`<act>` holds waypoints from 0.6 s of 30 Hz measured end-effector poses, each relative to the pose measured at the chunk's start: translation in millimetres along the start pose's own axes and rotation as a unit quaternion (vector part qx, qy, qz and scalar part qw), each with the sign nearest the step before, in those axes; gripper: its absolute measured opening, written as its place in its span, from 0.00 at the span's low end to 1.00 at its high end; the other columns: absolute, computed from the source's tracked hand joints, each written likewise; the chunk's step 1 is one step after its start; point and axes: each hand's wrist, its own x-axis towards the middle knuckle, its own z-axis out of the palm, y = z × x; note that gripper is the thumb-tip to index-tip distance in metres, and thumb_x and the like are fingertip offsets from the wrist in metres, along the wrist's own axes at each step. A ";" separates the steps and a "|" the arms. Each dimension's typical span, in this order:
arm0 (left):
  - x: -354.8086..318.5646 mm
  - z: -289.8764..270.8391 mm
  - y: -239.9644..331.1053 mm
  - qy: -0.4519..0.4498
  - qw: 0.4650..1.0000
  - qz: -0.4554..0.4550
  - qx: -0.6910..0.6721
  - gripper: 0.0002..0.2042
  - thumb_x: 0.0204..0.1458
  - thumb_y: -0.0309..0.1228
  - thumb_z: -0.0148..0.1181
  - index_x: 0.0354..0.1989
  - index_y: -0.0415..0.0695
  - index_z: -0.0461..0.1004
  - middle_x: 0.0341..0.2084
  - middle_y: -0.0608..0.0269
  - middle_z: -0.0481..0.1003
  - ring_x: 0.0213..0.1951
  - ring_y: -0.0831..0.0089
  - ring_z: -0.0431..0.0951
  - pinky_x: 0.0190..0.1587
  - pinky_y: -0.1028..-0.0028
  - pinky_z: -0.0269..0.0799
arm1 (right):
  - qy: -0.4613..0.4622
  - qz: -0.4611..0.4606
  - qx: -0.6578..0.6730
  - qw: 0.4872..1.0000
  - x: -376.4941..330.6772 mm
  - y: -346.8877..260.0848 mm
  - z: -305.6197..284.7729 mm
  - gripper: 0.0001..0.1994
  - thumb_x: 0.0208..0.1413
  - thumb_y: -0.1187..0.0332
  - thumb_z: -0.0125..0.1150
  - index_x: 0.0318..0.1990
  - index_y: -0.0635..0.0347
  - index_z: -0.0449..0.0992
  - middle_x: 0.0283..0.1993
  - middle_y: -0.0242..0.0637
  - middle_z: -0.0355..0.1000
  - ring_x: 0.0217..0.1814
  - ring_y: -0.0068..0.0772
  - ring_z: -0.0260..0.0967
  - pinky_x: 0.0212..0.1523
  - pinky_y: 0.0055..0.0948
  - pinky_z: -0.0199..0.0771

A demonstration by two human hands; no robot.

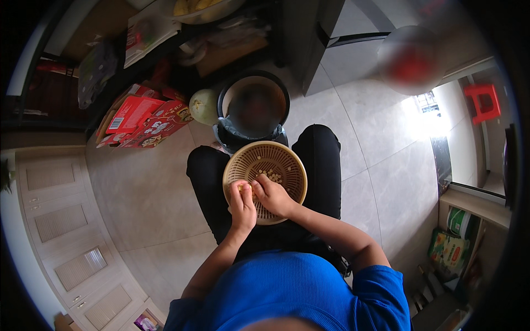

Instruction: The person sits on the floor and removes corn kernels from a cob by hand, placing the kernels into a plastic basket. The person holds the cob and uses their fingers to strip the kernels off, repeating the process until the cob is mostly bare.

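Observation:
A tan slotted plastic basket (299, 166) rests on my lap between my black-trousered thighs. Small pale kernels or beans (273, 175) lie loose in it, mostly toward the middle, with a few scattered apart. Over the basket's near left part, my left hand (242, 208) is closed around a small yellowish piece (241, 187), which is mostly hidden by the fingers. My right hand (271, 198) comes in from the right, its thumb and fingers pinched close beside the same piece. What exactly this piece is cannot be made out.
Just beyond the basket stands a dark round bin (287, 99) with a bag liner (237, 138). A pale green melon (203, 106) sits left of it, near red cardboard boxes (146, 118). Low cabinets (63, 220) line the left; a red stool (482, 103) is far right.

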 end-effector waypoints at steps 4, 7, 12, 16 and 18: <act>4.1 1.6 -1.5 0.011 0.999 0.040 0.027 0.08 0.59 0.30 0.40 0.39 0.38 0.61 0.33 0.55 0.67 0.34 0.66 0.68 0.38 0.71 0.65 | 0.044 -0.076 -0.060 0.994 -1.6 -2.6 4.6 0.08 0.57 0.68 0.44 0.35 0.65 0.62 0.29 0.56 0.69 0.31 0.57 0.68 0.32 0.45 0.67; 7.9 2.5 0.4 0.017 0.997 0.057 0.046 0.08 0.58 0.30 0.41 0.39 0.37 0.61 0.32 0.54 0.67 0.34 0.64 0.68 0.38 0.71 0.65 | 0.053 -0.077 -0.055 0.994 1.2 -3.5 3.7 0.08 0.56 0.69 0.43 0.36 0.66 0.62 0.27 0.56 0.68 0.30 0.57 0.67 0.31 0.46 0.67; 12.0 3.4 -1.9 0.027 0.998 0.042 0.031 0.08 0.58 0.30 0.42 0.38 0.38 0.63 0.30 0.55 0.68 0.30 0.67 0.69 0.35 0.73 0.65 | 0.019 -0.011 0.052 0.998 0.7 -7.0 -2.3 0.15 0.58 0.61 0.44 0.38 0.68 0.65 0.28 0.56 0.70 0.33 0.54 0.69 0.35 0.41 0.68; 19.5 2.4 -13.0 0.028 0.999 0.026 -0.033 0.07 0.58 0.30 0.43 0.34 0.39 0.64 0.26 0.61 0.67 0.27 0.74 0.67 0.31 0.75 0.65 | -0.030 0.006 0.098 0.995 5.3 3.6 -3.1 0.21 0.59 0.53 0.44 0.40 0.69 0.68 0.31 0.56 0.70 0.37 0.50 0.70 0.40 0.36 0.68; 23.1 1.9 -4.5 0.029 0.997 -0.001 -0.066 0.08 0.58 0.31 0.43 0.32 0.39 0.64 0.24 0.64 0.67 0.26 0.76 0.66 0.31 0.76 0.65 | -0.044 -0.011 0.098 0.994 6.3 3.4 -3.1 0.22 0.60 0.54 0.42 0.40 0.69 0.67 0.31 0.56 0.70 0.37 0.50 0.70 0.40 0.37 0.68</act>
